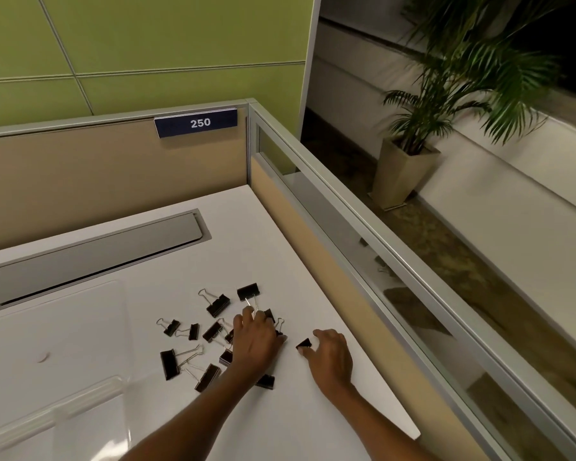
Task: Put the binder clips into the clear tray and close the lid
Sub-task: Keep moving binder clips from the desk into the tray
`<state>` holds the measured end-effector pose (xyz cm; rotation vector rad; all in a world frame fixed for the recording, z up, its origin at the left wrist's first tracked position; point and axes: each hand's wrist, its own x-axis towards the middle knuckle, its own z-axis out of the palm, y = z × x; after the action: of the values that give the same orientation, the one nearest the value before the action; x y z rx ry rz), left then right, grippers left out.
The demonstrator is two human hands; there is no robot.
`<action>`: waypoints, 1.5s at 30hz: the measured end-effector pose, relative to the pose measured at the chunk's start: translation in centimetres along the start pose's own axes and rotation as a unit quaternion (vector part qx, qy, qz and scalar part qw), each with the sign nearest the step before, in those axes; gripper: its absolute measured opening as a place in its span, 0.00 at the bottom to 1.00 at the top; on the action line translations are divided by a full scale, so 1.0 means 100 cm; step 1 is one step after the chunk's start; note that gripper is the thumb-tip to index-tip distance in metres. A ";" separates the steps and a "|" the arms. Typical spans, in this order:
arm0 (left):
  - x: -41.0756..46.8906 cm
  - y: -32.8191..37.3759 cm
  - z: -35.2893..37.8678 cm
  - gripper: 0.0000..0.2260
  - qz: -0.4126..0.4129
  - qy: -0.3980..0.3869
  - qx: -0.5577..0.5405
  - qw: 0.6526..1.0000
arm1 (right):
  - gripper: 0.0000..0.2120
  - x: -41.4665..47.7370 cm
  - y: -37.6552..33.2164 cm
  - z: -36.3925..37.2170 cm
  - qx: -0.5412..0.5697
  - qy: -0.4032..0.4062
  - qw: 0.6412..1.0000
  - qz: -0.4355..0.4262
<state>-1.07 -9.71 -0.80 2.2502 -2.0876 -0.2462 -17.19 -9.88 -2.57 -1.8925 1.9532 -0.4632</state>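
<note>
Several black binder clips (217, 305) with silver wire handles lie scattered on the white desk (313, 410). My left hand (256, 344) lies palm down over the right part of the pile and covers a few clips. Its fingertips touch the handle of one clip (247, 292), and its grip is hidden. My right hand (331, 359) is just to the right, with thumb and forefinger pinching a small clip (304, 343) against the desk. The clear tray (47, 417) sits at the lower left, its clear lid (64, 314) lying open beyond it.
A grey cable flap (97, 257) is set into the desk behind the clips. A beige partition with a "250" sign (197, 123) stands at the back, and a glass-topped divider (363, 234) runs along the right. A potted palm (406, 168) stands on the floor beyond.
</note>
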 end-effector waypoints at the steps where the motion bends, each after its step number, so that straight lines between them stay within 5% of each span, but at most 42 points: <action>1: 0.000 0.002 0.002 0.18 0.002 0.007 0.002 1.000 | 0.23 0.000 0.001 0.000 0.003 -0.008 1.000 0.003; 12: -0.006 0.011 0.000 0.18 -0.038 0.018 0.029 0.999 | 0.21 -0.001 -0.006 0.000 -0.043 -0.027 0.999 -0.011; 32: -0.004 0.022 0.003 0.06 0.042 0.019 0.101 0.994 | 0.16 -0.007 -0.010 0.011 0.000 0.028 0.999 -0.017; 35: -0.006 0.022 0.005 0.00 0.052 0.018 0.100 0.993 | 0.16 -0.008 -0.009 0.014 0.010 0.036 0.999 -0.020; 45: -0.007 0.022 0.010 0.05 0.054 0.030 0.080 0.995 | 0.23 -0.006 -0.007 0.017 0.040 0.026 0.998 -0.042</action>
<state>-3.42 -9.11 -1.39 2.1873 -2.2623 -0.0059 -15.72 -9.28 -3.63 -1.9354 1.8644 -0.6117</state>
